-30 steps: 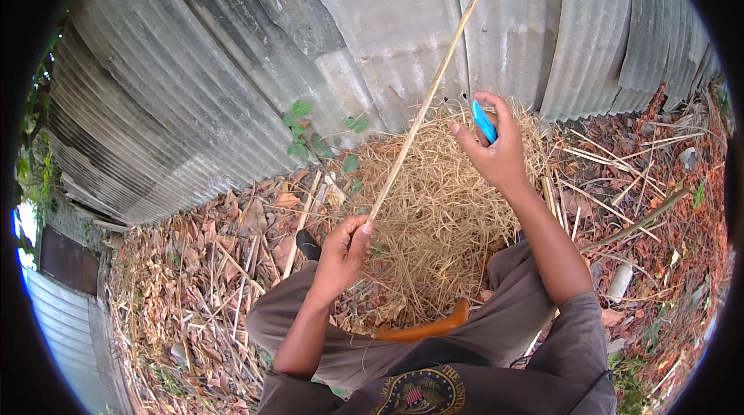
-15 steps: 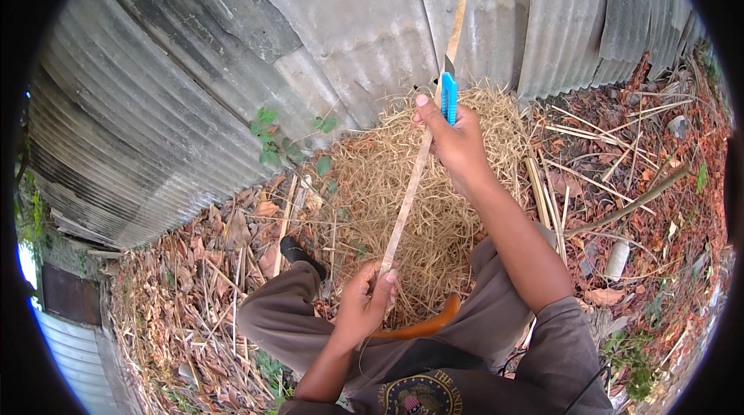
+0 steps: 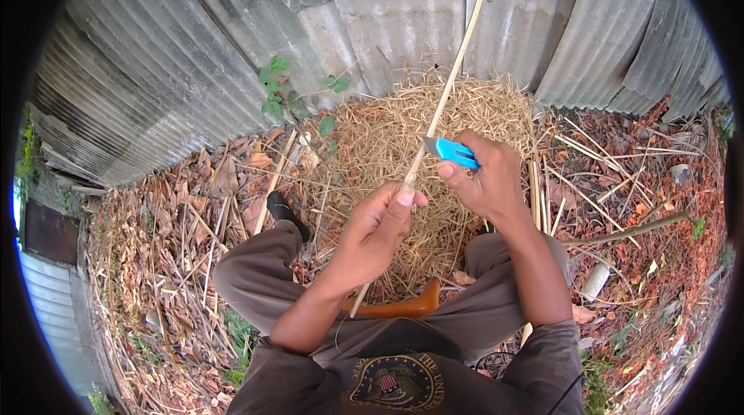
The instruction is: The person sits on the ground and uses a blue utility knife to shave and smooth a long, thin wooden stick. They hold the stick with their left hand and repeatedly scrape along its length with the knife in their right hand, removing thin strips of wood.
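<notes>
A long, thin pale strip [image 3: 453,78], looking like split bamboo or cane, slants from my lap up past the top edge of the view. My left hand [image 3: 377,230] is closed around its lower part, with the short end sticking out below near my lap. In my right hand [image 3: 492,179] is a blue utility knife [image 3: 456,153], its blade out and pointing left. The blade tip lies at the strip just above my left fingers; whether it cuts in, I cannot tell.
Straw-like shavings [image 3: 434,244] are heaped between my legs. A curved orange-brown piece [image 3: 403,308] lies across my lap. Corrugated metal sheets [image 3: 395,20] stand as a wall ahead. Dry leaves [image 3: 226,175], sticks [image 3: 632,229] and a pale cylinder [image 3: 595,282] lie around.
My left hand has moved up and grips the strip higher. My right hand has come down and right, off the strip, and the knife has swung from pointing up to pointing left.
</notes>
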Action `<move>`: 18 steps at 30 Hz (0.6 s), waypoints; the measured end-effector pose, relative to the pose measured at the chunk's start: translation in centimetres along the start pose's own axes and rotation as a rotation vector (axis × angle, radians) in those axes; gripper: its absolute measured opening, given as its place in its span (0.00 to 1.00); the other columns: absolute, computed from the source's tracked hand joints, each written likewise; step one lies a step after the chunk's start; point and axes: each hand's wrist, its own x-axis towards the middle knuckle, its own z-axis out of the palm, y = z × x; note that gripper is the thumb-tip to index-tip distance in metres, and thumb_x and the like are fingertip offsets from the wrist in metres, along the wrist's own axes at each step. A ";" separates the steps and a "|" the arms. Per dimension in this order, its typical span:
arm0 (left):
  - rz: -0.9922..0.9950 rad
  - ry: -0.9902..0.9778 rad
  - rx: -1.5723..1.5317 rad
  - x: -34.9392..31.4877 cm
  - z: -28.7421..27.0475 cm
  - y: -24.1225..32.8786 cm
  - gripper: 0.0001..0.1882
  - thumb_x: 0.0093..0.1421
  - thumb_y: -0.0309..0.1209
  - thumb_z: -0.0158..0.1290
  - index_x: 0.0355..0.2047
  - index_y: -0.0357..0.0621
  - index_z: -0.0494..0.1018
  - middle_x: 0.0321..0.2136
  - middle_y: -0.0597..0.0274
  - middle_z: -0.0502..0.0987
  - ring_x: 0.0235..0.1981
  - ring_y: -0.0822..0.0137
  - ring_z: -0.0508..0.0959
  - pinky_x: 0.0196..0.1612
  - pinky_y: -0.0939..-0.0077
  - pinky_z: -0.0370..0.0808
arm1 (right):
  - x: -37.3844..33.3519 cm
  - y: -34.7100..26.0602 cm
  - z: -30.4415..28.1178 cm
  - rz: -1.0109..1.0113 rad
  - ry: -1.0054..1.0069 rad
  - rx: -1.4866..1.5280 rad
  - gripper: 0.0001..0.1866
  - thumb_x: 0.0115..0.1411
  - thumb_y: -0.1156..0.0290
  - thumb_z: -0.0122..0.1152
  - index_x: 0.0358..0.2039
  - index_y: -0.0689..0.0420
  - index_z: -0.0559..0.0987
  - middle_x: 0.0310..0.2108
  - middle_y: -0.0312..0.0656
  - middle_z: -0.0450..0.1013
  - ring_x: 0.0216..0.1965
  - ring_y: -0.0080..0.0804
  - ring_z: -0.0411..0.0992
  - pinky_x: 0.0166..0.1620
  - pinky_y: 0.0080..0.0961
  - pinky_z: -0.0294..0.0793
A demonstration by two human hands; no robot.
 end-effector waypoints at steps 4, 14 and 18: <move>0.027 -0.018 0.094 -0.1 0.1 0.2 0.14 0.70 0.37 0.39 0.39 0.40 0.70 0.19 0.75 0.59 0.18 0.83 0.57 0.22 0.86 0.55 | -1.1 -0.8 -0.2 -0.157 0.083 -0.345 0.34 0.46 0.32 0.59 0.15 0.56 0.72 0.10 0.39 0.67 0.12 0.38 0.69 0.17 0.33 0.65; 0.230 0.186 0.641 -1.7 0.0 -0.2 0.10 0.66 0.34 0.45 0.38 0.39 0.68 0.17 0.53 0.68 0.17 0.60 0.69 0.24 0.66 0.66 | -0.3 -0.2 0.7 -0.211 0.183 -0.480 0.36 0.46 0.30 0.57 0.09 0.55 0.70 0.07 0.39 0.64 0.08 0.36 0.66 0.15 0.32 0.62; 0.167 0.207 0.712 -3.1 -1.0 -1.0 0.09 0.66 0.34 0.45 0.37 0.39 0.67 0.16 0.52 0.68 0.16 0.57 0.69 0.23 0.65 0.65 | 0.8 0.7 1.0 -0.053 0.121 -0.470 0.37 0.47 0.29 0.55 0.09 0.54 0.70 0.06 0.40 0.63 0.09 0.38 0.66 0.15 0.35 0.62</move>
